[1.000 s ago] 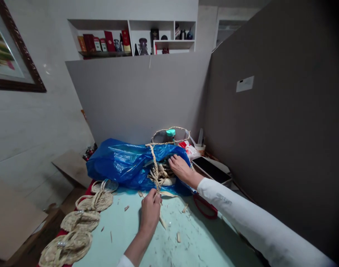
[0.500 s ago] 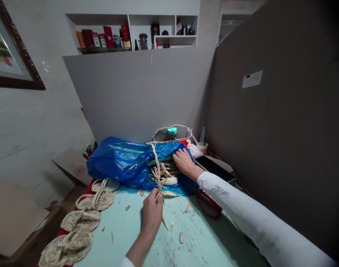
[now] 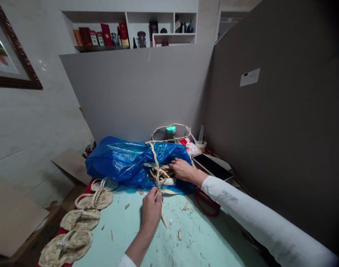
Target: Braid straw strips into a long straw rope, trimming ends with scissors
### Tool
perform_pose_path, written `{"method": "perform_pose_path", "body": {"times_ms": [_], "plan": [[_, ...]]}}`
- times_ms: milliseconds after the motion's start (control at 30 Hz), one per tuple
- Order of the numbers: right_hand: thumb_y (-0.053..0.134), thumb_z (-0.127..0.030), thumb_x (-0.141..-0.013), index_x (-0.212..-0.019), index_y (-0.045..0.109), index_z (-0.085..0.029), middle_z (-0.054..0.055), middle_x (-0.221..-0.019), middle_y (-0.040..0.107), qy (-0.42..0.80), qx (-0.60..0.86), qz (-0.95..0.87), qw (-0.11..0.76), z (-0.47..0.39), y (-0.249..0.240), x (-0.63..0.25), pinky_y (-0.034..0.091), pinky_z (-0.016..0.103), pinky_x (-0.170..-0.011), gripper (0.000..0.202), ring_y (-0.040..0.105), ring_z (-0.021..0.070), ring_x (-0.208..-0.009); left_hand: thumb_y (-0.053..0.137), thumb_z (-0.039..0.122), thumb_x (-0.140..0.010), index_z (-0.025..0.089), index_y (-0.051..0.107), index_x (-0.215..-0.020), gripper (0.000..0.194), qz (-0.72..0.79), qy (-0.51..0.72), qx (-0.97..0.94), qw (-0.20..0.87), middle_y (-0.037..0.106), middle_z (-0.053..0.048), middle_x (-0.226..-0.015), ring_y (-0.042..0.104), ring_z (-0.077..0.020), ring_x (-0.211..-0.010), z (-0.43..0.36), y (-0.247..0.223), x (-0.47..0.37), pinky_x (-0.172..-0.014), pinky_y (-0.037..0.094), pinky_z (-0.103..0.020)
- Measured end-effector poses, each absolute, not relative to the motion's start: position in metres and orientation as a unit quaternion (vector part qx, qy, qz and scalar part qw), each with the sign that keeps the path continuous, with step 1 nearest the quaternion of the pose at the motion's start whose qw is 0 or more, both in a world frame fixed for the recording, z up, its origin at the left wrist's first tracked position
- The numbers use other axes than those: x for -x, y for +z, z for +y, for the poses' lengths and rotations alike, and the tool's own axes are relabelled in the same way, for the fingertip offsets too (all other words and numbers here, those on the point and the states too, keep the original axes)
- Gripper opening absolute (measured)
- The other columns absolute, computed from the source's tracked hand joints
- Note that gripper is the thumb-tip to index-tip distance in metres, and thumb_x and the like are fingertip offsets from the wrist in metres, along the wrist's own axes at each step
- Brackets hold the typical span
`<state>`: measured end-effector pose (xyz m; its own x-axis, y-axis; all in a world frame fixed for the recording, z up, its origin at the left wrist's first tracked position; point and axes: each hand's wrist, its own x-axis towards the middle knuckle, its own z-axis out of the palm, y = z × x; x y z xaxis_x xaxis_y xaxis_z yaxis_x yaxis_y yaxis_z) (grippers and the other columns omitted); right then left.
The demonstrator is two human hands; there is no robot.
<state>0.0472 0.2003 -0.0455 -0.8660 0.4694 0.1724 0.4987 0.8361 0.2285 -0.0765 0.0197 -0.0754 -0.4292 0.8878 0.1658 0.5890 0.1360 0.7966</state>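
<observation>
My left hand [image 3: 152,208] pinches the lower end of a braided straw rope [image 3: 156,163], with loose pale strip ends hanging below the fingers. The rope runs up across a blue plastic bag [image 3: 110,159] and makes a loop at the back. Through the bag's mouth, a heap of dried straw strips [image 3: 167,181] shows. My right hand [image 3: 183,170] is at the right side of that mouth, its fingers curled against the strips; the fingertips are partly hidden.
Several woven straw sandals [image 3: 79,219] line the left table edge. Red-handled scissors [image 3: 206,207] lie right of the bag. Behind my right forearm are a dark-screened tablet [image 3: 212,165], a cup [image 3: 200,145] and a green-lidded jar [image 3: 171,129]. Scraps litter the pale green tabletop [image 3: 125,237]; grey panels stand behind and right.
My right hand has moved down and slightly left from the bag's upper edge to the straw strips, and the bag's mouth has shifted. My left hand keeps its grip on the rope.
</observation>
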Motion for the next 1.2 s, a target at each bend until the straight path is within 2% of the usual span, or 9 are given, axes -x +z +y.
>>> {"method": "perform_pose_path", "body": {"times_ms": [100,200,267,367,533,700,833,1033,1200], "plan": [[0.048,-0.007,-0.084,-0.096,0.064,-0.012,0.012,-0.095,0.065,-0.130,0.264,-0.954,0.062,0.204,-0.049,-0.044,0.042,0.030,-0.085,0.020,0.060,0.0198,-0.086,0.042,0.020,-0.086,0.022,0.049,-0.070,0.018,0.737,0.421,-0.500,0.173,0.061,0.001,-0.064,0.056,-0.0162,-0.066,0.021,-0.075,0.076,-0.065,0.035,-0.023],[0.040,-0.002,-0.087,-0.111,0.058,-0.009,0.016,-0.106,0.062,-0.137,0.308,-0.937,0.090,0.210,-0.051,-0.041,0.045,0.032,-0.083,0.031,0.059,0.0220,-0.093,0.042,0.019,-0.087,0.022,0.049,-0.070,0.019,0.736,0.421,-0.501,0.174,0.061,0.001,-0.064,0.057,-0.0161,-0.066,0.020,-0.075,0.076,-0.066,0.035,-0.023],[0.037,-0.001,-0.088,-0.118,0.055,-0.008,0.018,-0.114,0.059,-0.141,0.333,-0.926,0.107,0.213,-0.050,-0.040,0.044,0.035,-0.089,0.036,0.056,0.0232,-0.102,0.042,0.019,-0.088,0.022,0.049,-0.070,0.019,0.735,0.421,-0.502,0.177,0.062,0.000,-0.065,0.057,-0.0163,-0.067,0.020,-0.075,0.076,-0.066,0.035,-0.023],[0.035,-0.004,-0.090,-0.113,0.058,-0.009,0.017,-0.111,0.059,-0.142,0.357,-0.915,0.124,0.217,-0.046,-0.036,0.039,0.039,-0.098,0.032,0.053,0.0248,-0.106,0.042,0.018,-0.088,0.022,0.049,-0.071,0.019,0.736,0.418,-0.502,0.180,0.062,0.000,-0.066,0.057,-0.0163,-0.068,0.019,-0.074,0.076,-0.066,0.036,-0.023],[0.039,-0.010,-0.090,-0.101,0.064,-0.009,0.020,-0.104,0.061,-0.130,0.390,-0.902,0.131,0.210,-0.035,-0.023,0.039,0.043,-0.095,0.027,0.051,0.0296,-0.107,0.042,0.015,-0.087,0.022,0.048,-0.070,0.020,0.740,0.412,-0.502,0.176,0.061,0.001,-0.065,0.057,-0.0162,-0.067,0.018,-0.072,0.075,-0.066,0.035,-0.023],[0.044,-0.016,-0.090,-0.096,0.066,-0.014,0.016,-0.100,0.064,-0.098,0.354,-0.925,0.096,0.196,-0.030,-0.009,0.042,0.036,-0.086,0.023,0.056,0.0269,-0.103,0.042,0.015,-0.086,0.023,0.046,-0.068,0.020,0.741,0.413,-0.499,0.180,0.059,0.001,-0.065,0.055,-0.0162,-0.067,0.018,-0.071,0.074,-0.065,0.034,-0.024],[0.046,-0.012,-0.088,-0.105,0.062,-0.012,0.014,-0.103,0.065,-0.072,0.340,-0.935,0.073,0.188,-0.028,-0.002,0.043,0.029,-0.080,0.024,0.060,0.0219,-0.096,0.042,0.015,-0.086,0.023,0.046,-0.069,0.020,0.745,0.405,-0.498,0.179,0.058,0.000,-0.066,0.054,-0.0165,-0.068,0.019,-0.072,0.074,-0.065,0.034,-0.024],[0.043,-0.009,-0.089,-0.113,0.058,-0.005,0.021,-0.110,0.063,-0.056,0.378,-0.921,0.075,0.177,-0.020,-0.007,0.043,0.031,-0.084,0.029,0.060,0.0260,-0.103,0.043,0.017,-0.087,0.022,0.047,-0.070,0.019,0.747,0.400,-0.502,0.172,0.059,0.000,-0.067,0.056,-0.0166,-0.070,0.019,-0.072,0.075,-0.066,0.034,-0.024],[0.047,-0.013,-0.090,-0.102,0.067,-0.015,0.013,-0.102,0.069,-0.015,0.367,-0.929,0.038,0.177,-0.015,-0.008,0.045,0.027,-0.078,0.023,0.065,0.0222,-0.096,0.043,0.016,-0.087,0.022,0.050,-0.071,0.019,0.749,0.397,-0.503,0.170,0.061,0.000,-0.069,0.057,-0.0170,-0.072,0.019,-0.073,0.075,-0.067,0.034,-0.024]]}}
